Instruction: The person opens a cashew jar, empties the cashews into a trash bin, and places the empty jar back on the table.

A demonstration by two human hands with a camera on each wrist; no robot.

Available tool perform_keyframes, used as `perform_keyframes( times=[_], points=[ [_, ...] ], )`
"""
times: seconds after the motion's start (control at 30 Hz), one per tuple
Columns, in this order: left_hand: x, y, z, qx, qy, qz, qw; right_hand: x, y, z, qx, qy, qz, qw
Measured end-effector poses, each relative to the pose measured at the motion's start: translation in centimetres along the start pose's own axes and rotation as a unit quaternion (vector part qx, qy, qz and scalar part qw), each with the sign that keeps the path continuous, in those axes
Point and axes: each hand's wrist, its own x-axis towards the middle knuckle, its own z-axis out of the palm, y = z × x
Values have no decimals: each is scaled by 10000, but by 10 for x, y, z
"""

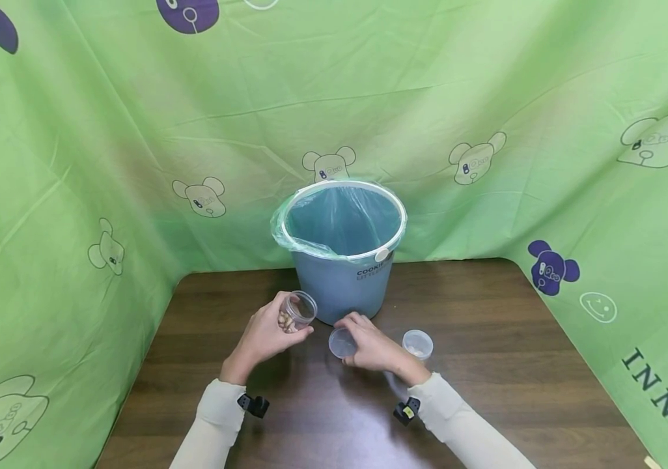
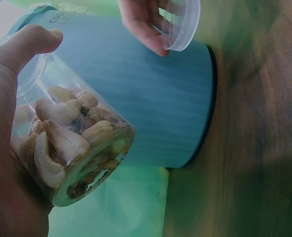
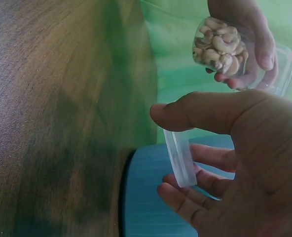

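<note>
My left hand (image 1: 266,333) grips a clear plastic jar (image 2: 94,106) tilted in front of the bin, its mouth uncovered. Cashews (image 2: 62,131) fill its lower part. A round translucent lid (image 1: 342,342) is held by my right hand (image 1: 372,345), pinched between thumb and fingers in the right wrist view. Both hands are above the table, close to the blue bin (image 1: 342,286), and apart from each other. Just right of the right wrist stands a second clear jar (image 1: 418,344) with a lid on top; what it contains is hard to make out.
The bin stands at the back middle of the brown wooden table (image 1: 486,312), lined with a thin green bag (image 1: 287,228) folded over its white rim. Behind and to both sides hangs a green printed curtain (image 1: 416,85).
</note>
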Motion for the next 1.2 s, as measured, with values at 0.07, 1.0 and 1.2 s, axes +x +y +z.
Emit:
perform_keyframes(
  times=[0.07,1.0,1.2],
  points=[
    [0,0,-1,5,11,1,10000,0,0,0,-54,14,-31,10000],
    [10,5,-19,68,49,87,9999,-7,7,15,-376,-390,165,9984],
    [11,6,-23,84,44,98,9999,-10,11,19,-271,-504,269,9980]
  ],
)
